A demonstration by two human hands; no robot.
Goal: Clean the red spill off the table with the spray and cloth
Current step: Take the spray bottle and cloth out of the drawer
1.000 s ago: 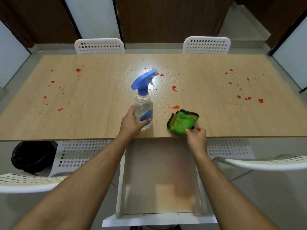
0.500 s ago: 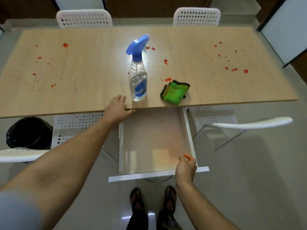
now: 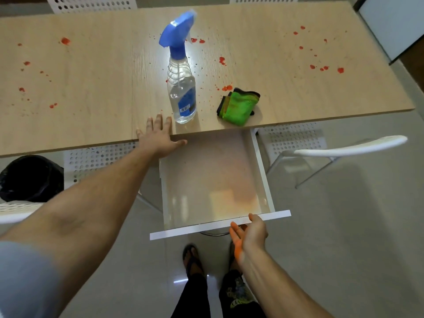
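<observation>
Left hand (image 3: 160,137) off the spray bottle (image 3: 181,88) since 1 s ago, now flat with straight fingers on the table (image 3: 91,88) edge just left of the bottle. Right hand (image 3: 251,230) gone from the green cloth (image 3: 238,106), now at lower centre of the frame, fingers loosely spread against the drawer (image 3: 218,223) front.

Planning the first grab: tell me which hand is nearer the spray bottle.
Left. The left hand rests flat beside the spray bottle; the right hand is at the drawer front.
</observation>
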